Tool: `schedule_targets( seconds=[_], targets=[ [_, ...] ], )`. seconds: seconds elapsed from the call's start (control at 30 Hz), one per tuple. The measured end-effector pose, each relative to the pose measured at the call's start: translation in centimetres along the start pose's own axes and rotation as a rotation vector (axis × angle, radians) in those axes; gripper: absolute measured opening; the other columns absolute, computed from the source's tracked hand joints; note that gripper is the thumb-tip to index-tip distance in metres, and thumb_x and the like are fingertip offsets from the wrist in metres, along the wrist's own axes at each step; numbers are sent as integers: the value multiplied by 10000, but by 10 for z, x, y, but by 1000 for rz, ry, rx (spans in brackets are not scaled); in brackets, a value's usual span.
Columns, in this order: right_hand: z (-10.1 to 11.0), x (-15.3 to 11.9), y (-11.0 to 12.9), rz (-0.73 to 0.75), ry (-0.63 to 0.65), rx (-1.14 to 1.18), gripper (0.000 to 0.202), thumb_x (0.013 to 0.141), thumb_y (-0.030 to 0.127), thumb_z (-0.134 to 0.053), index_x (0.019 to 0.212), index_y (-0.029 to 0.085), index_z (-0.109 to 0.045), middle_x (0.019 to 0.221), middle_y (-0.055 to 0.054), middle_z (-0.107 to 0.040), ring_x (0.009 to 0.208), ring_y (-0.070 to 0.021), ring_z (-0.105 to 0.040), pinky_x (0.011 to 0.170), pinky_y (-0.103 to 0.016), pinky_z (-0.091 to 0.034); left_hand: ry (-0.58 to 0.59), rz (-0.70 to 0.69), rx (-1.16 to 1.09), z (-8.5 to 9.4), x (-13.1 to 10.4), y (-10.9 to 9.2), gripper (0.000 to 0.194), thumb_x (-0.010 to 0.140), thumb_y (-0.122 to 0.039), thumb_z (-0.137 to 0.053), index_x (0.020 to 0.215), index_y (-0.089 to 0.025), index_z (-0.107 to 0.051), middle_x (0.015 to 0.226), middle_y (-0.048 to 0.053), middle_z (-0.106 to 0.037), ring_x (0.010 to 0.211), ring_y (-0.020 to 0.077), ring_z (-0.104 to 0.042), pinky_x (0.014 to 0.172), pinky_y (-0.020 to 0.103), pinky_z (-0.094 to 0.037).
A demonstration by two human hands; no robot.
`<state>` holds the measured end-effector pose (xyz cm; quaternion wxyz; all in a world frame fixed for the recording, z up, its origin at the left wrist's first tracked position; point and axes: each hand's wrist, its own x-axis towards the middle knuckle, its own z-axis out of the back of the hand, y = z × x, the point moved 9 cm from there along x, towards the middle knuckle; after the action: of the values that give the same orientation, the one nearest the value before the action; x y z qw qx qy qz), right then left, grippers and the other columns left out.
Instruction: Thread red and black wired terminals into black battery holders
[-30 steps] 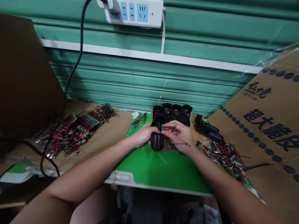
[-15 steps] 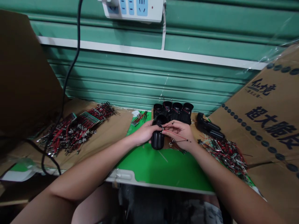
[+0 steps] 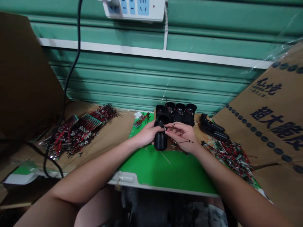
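Note:
My left hand is closed around a black ribbed plastic housing, its round open end facing away and its ribbed end toward me. At the middle of the housing, my right hand pinches a small wired part against it, next to my left thumb. Thin red and black wires run from that part across the right fingers. Whether the part sits inside the housing I cannot tell. Just behind the hands, several similar black housings stand in a row, some with wires at their mouths.
Piles of wired small parts lie on cardboard at the left and at the right. Black curved pieces rest beside the right pile. A small bundle of wired parts lies on the green board. A black cable hangs at the left.
Both hands keep the same hold on the housing and the wired part. The view has shifted very slightly; nothing else has visibly moved.

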<state>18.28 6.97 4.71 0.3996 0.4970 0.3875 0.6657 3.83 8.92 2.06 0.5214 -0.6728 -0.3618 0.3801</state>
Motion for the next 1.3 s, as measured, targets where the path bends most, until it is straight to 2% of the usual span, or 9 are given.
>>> schedule_targets(
  seconds=[0.23, 0.43, 0.57, 0.9, 1.07, 1.3],
  targets=[
    [-1, -2, -20, -189, -112, 224, 456, 745, 544, -934, 935, 209, -691, 775, 10, -675, 478, -106, -585, 401, -224, -464, -10, -56, -14, -4, -3, -7, 313, 802, -300, -717, 1058, -216, -558, 579, -80, -544, 360, 101, -446, 363, 213, -302],
    [-16, -4, -26, -260, 8, 213, 507, 783, 690, -849, 839, 200, -734, 594, 11, -631, 413, -129, -540, 373, -255, -455, 20, -75, 11, -8, -3, -6, 366, 820, -314, -711, 1142, -220, -566, 562, -84, -530, 350, 100, -445, 365, 208, -307],
    [-17, -7, -29, -271, 12, 193, 539, 796, 733, -812, 801, 199, -738, 536, 15, -604, 418, -139, -545, 375, -250, -439, 28, -70, 31, -9, -3, -4, 355, 820, -303, -701, 1137, -218, -565, 563, -84, -534, 347, 96, -440, 357, 198, -312],
    [-14, -7, -28, -349, -31, 231, 521, 716, 683, -879, 719, 181, -741, 519, 5, -606, 418, -130, -527, 385, -245, -425, 15, -32, -10, -9, -4, -3, 272, 817, -262, -700, 1048, -200, -573, 566, -71, -561, 363, 104, -460, 367, 200, -321],
    [-17, -8, -28, -363, -37, 296, 453, 736, 618, -882, 766, 181, -766, 642, -3, -674, 492, -133, -579, 445, -256, -492, 12, -29, -41, -8, -3, -1, 219, 840, -290, -685, 997, -199, -562, 559, -72, -543, 357, 110, -463, 357, 208, -336],
    [-13, -6, -21, -303, -52, 144, 400, 775, 551, -823, 645, 193, -701, 501, 12, -585, 420, -129, -507, 394, -249, -389, 3, -43, 8, -8, -3, -2, 219, 867, -280, -680, 1042, -194, -580, 557, -77, -531, 349, 98, -445, 364, 203, -327]
  ],
)
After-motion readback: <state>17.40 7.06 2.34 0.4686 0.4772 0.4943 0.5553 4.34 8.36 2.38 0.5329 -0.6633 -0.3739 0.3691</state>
